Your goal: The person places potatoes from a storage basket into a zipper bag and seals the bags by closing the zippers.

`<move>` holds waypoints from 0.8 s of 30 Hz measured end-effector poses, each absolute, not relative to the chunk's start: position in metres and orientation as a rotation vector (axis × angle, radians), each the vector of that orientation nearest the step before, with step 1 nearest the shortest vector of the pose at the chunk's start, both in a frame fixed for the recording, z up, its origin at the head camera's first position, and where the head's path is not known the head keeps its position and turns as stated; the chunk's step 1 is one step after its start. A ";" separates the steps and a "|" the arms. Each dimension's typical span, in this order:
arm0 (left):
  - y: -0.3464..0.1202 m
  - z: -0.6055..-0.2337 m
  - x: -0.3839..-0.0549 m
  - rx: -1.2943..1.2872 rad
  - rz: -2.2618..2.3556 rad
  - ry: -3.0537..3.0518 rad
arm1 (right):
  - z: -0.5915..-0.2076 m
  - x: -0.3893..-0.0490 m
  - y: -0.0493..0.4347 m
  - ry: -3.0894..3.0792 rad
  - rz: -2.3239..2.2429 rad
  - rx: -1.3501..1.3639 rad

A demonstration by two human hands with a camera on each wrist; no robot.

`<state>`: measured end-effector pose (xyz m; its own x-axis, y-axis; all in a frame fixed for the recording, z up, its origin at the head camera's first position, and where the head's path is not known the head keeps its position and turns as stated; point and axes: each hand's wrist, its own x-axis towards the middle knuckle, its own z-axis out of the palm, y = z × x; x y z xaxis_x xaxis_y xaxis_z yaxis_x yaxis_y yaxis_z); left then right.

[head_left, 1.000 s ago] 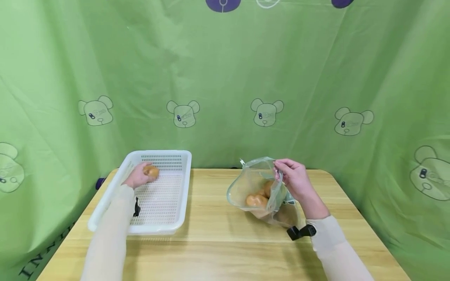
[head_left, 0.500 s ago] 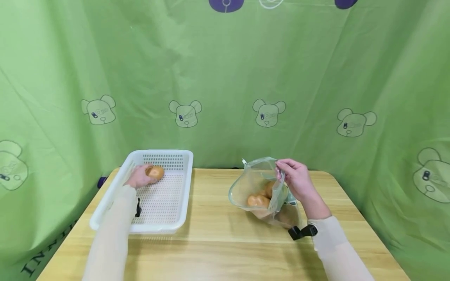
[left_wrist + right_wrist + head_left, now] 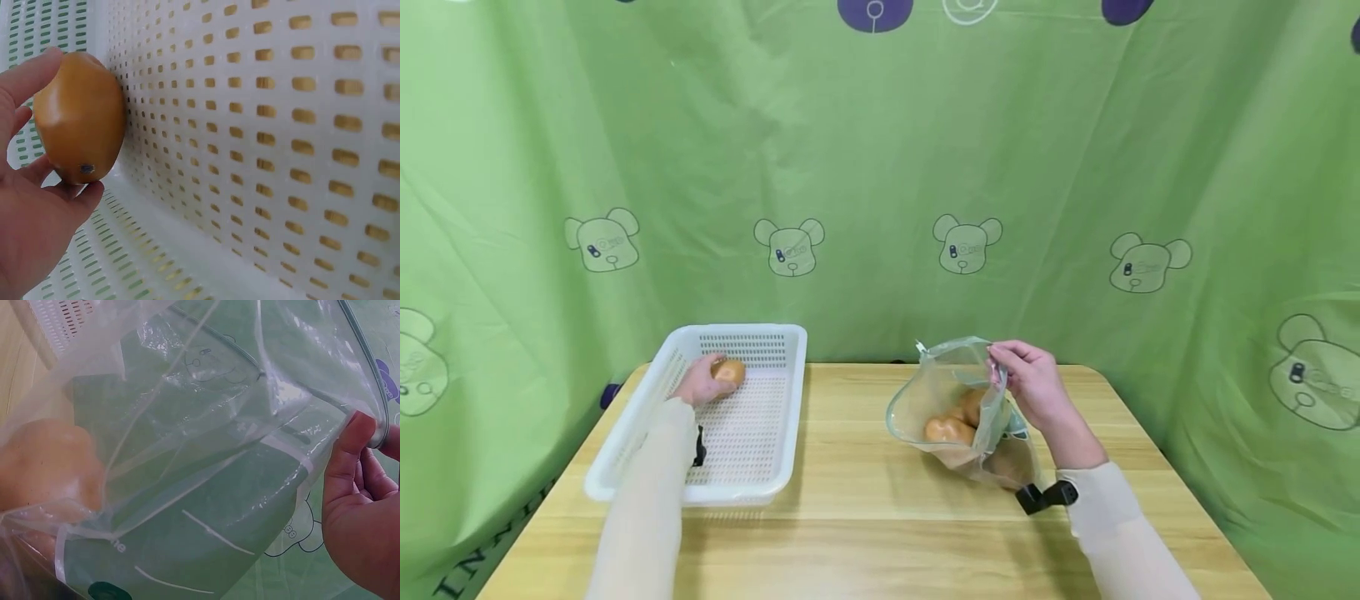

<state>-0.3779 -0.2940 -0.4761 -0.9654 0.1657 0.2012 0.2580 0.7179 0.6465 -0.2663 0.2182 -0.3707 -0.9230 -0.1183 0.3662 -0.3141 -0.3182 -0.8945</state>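
My left hand reaches into a white perforated plastic basket and holds a smooth orange-brown, potato-like lump near the far end. In the left wrist view, the thumb lies at the top of the lump and curled fingers at its lower end; a small dark mark shows on its skin. On the right, my right hand pinches the rim of a clear zip bag between thumb and fingers. The bag's mouth gapes to the left. Several similar lumps lie inside, partly hidden by the plastic.
Both containers rest on a light wooden table, the basket left and the bag right. A green curtain printed with bear heads hangs behind and along both sides. Black mounts sit at each wrist, including the right mount.
My left hand has shifted slightly to the right inside the basket, with the lump in its grip. The right hand and the bag stay nearly still.
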 end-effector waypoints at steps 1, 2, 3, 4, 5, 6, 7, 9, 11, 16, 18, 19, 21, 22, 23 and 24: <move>-0.295 -0.477 -0.378 -0.338 -1.083 -2.797 | -0.371 -0.266 0.218 -1.755 2.389 0.563; -0.295 -0.478 -0.379 -0.334 -1.081 -2.803 | -0.371 -0.266 0.218 -1.755 2.388 0.560; -0.296 -0.479 -0.379 -0.328 -1.084 -2.808 | -0.371 -0.267 0.218 -1.754 2.388 0.558; -0.296 -0.479 -0.380 -0.321 -1.084 -2.819 | -0.371 -0.267 0.218 -1.755 2.385 0.554; -0.297 -0.479 -0.380 -0.315 -1.084 -2.828 | -0.371 -0.267 0.218 -1.755 2.382 0.553; -0.298 -0.480 -0.380 -0.313 -1.080 -2.836 | -0.371 -0.267 0.218 -1.757 2.380 0.553; -0.298 -0.480 -0.381 -0.306 -1.078 -2.843 | -0.371 -0.267 0.218 -1.759 2.377 0.555; -0.300 -0.480 -0.382 -0.312 -1.063 -2.853 | -0.370 -0.266 0.217 -1.764 2.371 0.561; -0.301 -0.479 -0.383 -0.333 -1.042 -2.861 | -0.369 -0.266 0.217 -1.770 2.365 0.567; -0.300 -0.476 -0.382 -0.441 -1.027 -2.894 | -0.370 -0.267 0.218 -1.758 2.361 0.587; -0.299 -0.475 -0.381 -0.468 -1.065 -2.928 | -0.371 -0.268 0.218 -1.756 2.361 0.589; -0.298 -0.475 -0.381 -0.466 -1.091 -2.953 | -0.371 -0.268 0.218 -1.756 2.364 0.584; -0.298 -0.475 -0.380 -0.469 -1.164 -2.993 | -0.370 -0.268 0.217 -1.755 2.379 0.576; -0.299 -0.475 -0.380 -0.475 -1.202 -3.014 | -0.370 -0.268 0.216 -1.756 2.388 0.571; -0.299 -0.475 -0.379 -0.478 -1.241 -3.032 | -0.370 -0.267 0.216 -1.771 2.389 0.555; -0.298 -0.475 -0.377 -0.486 -1.277 -3.048 | -0.370 -0.267 0.215 -1.773 2.393 0.549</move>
